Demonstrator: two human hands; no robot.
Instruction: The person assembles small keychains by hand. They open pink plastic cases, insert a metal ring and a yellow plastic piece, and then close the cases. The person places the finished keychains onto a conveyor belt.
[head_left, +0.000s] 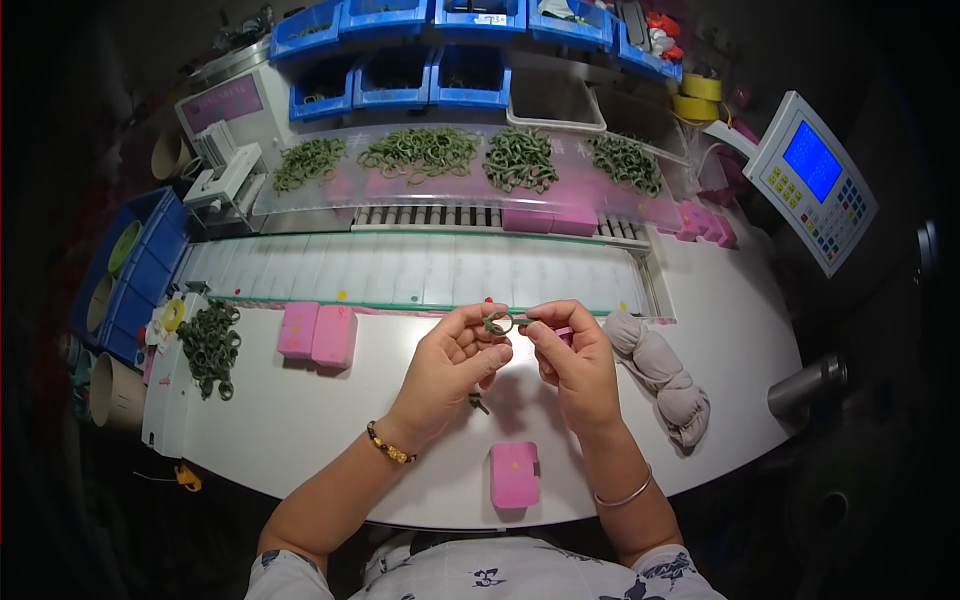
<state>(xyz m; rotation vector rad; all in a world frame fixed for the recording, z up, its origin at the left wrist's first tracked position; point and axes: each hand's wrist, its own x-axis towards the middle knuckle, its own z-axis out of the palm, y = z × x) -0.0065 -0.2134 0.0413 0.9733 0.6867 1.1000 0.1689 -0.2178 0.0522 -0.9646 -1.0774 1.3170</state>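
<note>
Above the white table, a small green ring (pixel 498 323) is pinched in the fingertips of my left hand (pixel 455 355). My right hand (pixel 572 362) is closed close beside it, with a thin dark-green piece (pixel 524 321) reaching from its fingertips to the ring. A bit of pink (pixel 565 335) shows between the right fingers; its kind is hidden. Small dark scraps (pixel 479 403) lie on the table below my hands. Nearer to me is a pink block (pixel 515 475) with a notch in its right side.
Two pink blocks (pixel 335 336) and a heap of green rings (pixel 210 350) lie at left. A bunched beige cloth (pixel 662 378) sits right. Beyond are a white-lit conveyor (pixel 400 270), a clear tray (pixel 380 195) of rings, blue bins (pixel 392 97) and a control panel (pixel 815 180).
</note>
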